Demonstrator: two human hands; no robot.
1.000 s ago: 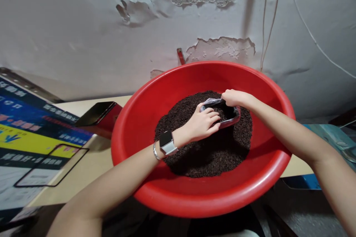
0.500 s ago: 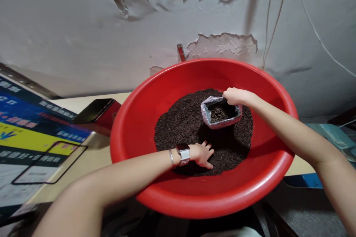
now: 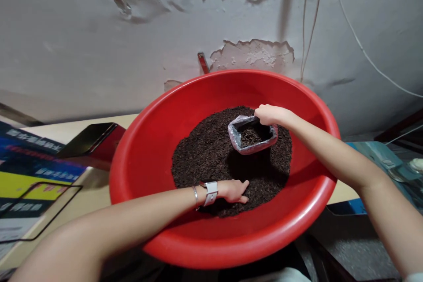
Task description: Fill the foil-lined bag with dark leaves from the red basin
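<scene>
A big red plastic basin [image 3: 228, 244] holds a bed of loose dark brown dry bits [image 3: 205, 150] that look like tea leaves. My right hand [image 3: 267, 114] grips the back rim of a small box lined with clear plastic [image 3: 253, 147], tilted above the bed. Some of the same bits lie inside it, and its shadow falls below. Down at the bed's near side, my left hand [image 3: 233, 191] touches the bits, thumb and a finger apart. Its other fingertips are partly hidden. A white-strapped watch [image 3: 210, 193] and a bracelet are on that wrist.
A dark open-topped tin [image 3: 94, 143] stands left of the basin on the pale tabletop [image 3: 95, 185]. Printed panels [image 3: 29, 172] and a thin black frame [image 3: 42, 229] are further left. Behind is a peeling wall [image 3: 132, 53] with hanging cords [image 3: 310, 26].
The view has shifted, moving the basin leftward. My left hand's fingers, spread before, are now drawn closer together and lower into the bits. The right hand still holds the box over the bed.
</scene>
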